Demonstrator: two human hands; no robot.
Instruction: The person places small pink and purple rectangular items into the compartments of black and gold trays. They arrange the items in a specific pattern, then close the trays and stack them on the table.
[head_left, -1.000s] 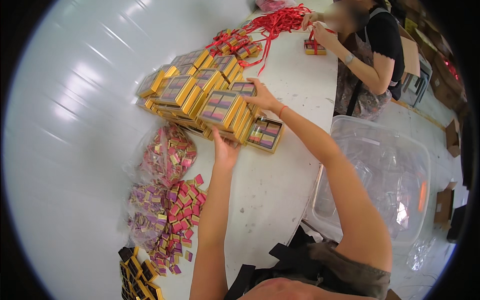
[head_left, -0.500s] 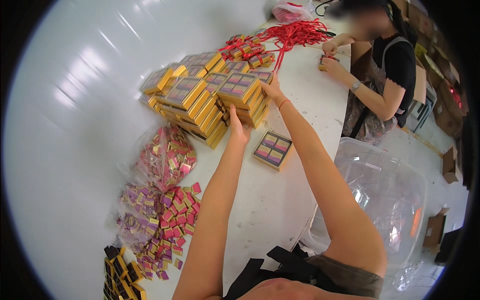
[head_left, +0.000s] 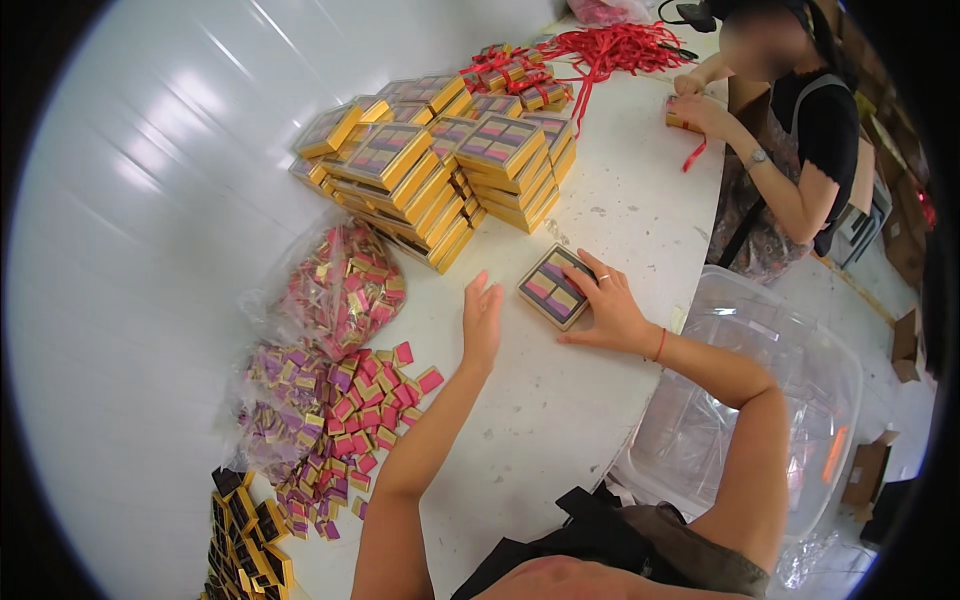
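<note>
Right hand [head_left: 612, 314] on gold box [head_left: 546, 292], orange label [head_left: 834, 453] on tub [head_left: 800, 345]

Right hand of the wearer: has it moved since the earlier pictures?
Yes: the right hand has moved away from the red ribbons, down the view, leaving the box stacks for the lone box.

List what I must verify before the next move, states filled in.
1. Right hand on the single box: ok, fingers touch its top.
2. Left hand free: ok, empty and apart from the box.
3. Whole box top visible: not ok, fingers cover part.
4. Stacked boxes apart from the single box: ok, bare table between.
5. Co-worker's hands clear of it: ok, farther up the table.
6. Right grip firm: cannot tell.
</note>
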